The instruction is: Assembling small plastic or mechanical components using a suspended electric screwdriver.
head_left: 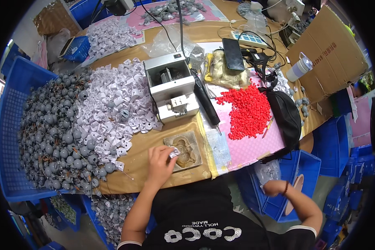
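Observation:
My left hand (pixel 159 166) pinches a small white plastic part (pixel 174 152) between thumb and fingers. It is held over the left side of a square fixture block (pixel 198 150) with a shaped hollow, near the table's front edge. Off the table to the right, my right hand (pixel 274 188) is curled closed above a blue bin (pixel 293 164). A clear plastic bag (pixel 268 171) lies right beside its fingers; whether they grip anything is hidden. Behind the fixture stands a white metal feeder machine (pixel 175 89), with a black electric screwdriver (pixel 206 100) lying against its right side.
On the left, a blue crate (pixel 9 125) holds many grey ball-shaped parts (pixel 56 137), next to a heap of white parts (pixel 116 96). Red pieces (pixel 250 112) spread over a pink sheet, beside a black pouch (pixel 284 118). A phone (pixel 233 54), bottle (pixel 299 68) and cardboard box (pixel 331 54) stand farther back.

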The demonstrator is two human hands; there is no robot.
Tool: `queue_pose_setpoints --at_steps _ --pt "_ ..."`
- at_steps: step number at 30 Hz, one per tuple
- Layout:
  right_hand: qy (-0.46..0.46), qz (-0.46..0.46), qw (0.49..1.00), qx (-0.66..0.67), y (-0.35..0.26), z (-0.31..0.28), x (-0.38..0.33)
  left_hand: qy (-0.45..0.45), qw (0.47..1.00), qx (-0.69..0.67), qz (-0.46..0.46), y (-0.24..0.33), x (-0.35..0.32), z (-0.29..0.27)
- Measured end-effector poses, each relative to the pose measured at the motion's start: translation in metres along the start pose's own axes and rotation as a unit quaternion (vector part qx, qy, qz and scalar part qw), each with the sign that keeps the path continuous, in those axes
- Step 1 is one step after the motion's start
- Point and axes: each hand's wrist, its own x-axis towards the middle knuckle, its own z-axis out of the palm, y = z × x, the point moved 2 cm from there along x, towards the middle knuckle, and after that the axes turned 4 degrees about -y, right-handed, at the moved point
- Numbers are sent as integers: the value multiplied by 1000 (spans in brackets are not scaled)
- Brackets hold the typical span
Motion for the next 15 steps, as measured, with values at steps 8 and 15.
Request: queue_pose_setpoints --at_steps 8,15 --pt "602 -142 781 -83 -58 -200 -9 3 998 56 -10 1 15 20" --pt "588 -143 768 -209 -54 -215 50 -3 999 -6 -43 -5 19 13"
